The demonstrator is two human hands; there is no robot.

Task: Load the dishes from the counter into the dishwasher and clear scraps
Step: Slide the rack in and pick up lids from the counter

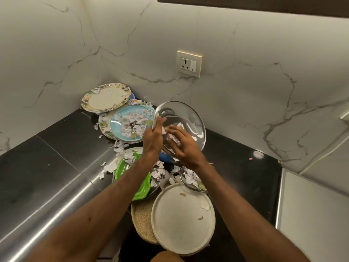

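So the glass lid [186, 115] was up off the counter, tilted on edge right about the middle of the frame. The left hand [153, 138] had it by the near rim, thumb hooked over the metal edge and fingers curled behind it. The right hand [182, 147] was just beside it, the two hands nearly touching, with its fingers stretched out fairly flat against the glass, resting on some white paper scraps [180, 126] stuck in there. It wasn't gripping anything as far as I could see.

The rest of the dishes were piled on the black counter [56, 148] around and below the hands. A floral plate [106, 97] leaned in the corner at upper left. Right of and below it sat a blue plate [120, 129] heaped with more torn paper. A green dish [140, 188] showed under the left forearm at centre-left, with scraps scattered all around it. A smaller glass lid [186, 179] with paper in it peeked out below the right wrist. At lower centre a big white plate [181, 220] lay partly on top of a grainy tan one [141, 220].

A wall socket [189, 63] sat on the marble wall above.
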